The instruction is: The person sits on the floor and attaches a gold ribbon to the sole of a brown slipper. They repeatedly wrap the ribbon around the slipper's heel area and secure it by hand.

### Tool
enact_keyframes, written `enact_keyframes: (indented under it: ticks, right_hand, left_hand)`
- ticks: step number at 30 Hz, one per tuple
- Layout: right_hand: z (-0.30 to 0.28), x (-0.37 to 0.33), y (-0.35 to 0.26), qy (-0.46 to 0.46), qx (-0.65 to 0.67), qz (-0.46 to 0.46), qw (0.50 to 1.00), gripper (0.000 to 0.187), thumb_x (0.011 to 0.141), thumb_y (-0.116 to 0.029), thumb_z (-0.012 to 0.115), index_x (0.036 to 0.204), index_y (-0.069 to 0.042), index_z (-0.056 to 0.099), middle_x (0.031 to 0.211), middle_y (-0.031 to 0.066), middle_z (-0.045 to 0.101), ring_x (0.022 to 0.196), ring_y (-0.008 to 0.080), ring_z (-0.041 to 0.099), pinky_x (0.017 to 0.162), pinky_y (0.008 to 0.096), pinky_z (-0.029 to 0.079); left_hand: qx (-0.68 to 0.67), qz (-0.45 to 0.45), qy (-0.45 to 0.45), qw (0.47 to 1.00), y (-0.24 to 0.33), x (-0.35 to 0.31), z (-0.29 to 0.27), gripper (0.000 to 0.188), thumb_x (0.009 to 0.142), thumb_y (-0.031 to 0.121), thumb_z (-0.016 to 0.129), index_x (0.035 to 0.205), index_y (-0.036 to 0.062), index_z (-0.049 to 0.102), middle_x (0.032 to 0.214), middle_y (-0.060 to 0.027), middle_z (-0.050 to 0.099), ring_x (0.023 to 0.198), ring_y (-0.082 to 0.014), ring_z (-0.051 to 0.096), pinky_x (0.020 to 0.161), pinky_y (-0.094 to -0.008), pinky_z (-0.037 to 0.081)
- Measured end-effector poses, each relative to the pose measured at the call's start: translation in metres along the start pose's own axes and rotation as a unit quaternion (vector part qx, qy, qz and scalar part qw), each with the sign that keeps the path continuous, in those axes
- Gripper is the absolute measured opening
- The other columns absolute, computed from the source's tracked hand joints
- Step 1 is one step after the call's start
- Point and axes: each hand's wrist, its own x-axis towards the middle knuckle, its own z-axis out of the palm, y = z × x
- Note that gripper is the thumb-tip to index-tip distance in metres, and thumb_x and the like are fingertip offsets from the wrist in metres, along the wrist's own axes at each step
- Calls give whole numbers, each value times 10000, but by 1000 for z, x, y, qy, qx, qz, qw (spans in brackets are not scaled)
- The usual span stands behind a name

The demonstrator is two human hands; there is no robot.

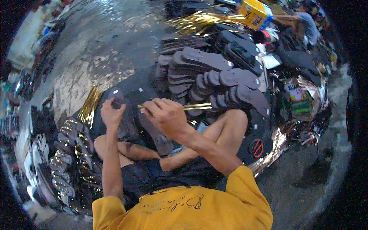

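Yellow shirt [184, 214] nearest, right fingers [150, 107] pinch gold straps [197, 107], left fingers [107, 104] spread apart; strapped soles [64, 179] look done, bare soles [239, 78] remain.

Left fingers [107, 103] parted, right fingers [153, 107] pinched, forearms [110, 165] bare

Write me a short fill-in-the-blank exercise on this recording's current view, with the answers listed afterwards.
1. The thin strips held in the right hand are ____ in colour.
2. A bundle of shiny strands lies to the ____ of the left hand.
3. The scissors at the person's right side have ____ handles.
4. The person's shirt is ____ with dark lettering.

Missing words: gold; left; red; yellow.
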Motion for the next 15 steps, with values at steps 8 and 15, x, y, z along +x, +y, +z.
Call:
enact_keyframes:
  ticks: [8, 15]
  right_hand:
    - [-18, 2, -3, -40, 237, 258, 936, 210, 1007, -226, 779, 1075, -29, 800, 968, 145, 806, 803, 251, 773, 717, 371, 593]
    - [-14, 17, -45, -57, 298, 191, 934, 173, 985, -101, 792, 1108, 20, 802, 930, 100, 813, 790, 95, 712, 697, 274, 556]
  left_hand:
    - [-206, 29, 111, 972, 63, -51, -73, 622, 834, 183, 920, 1373, 20, 655, 1240, -143, 722, 1168, -276, 681, 1072, -435, 518]
    - [-361, -66, -22, 930, 112, -117, -118, 420, 954, 76, 813, 1340, -19, 680, 1165, -104, 789, 1064, -174, 736, 965, -335, 579]
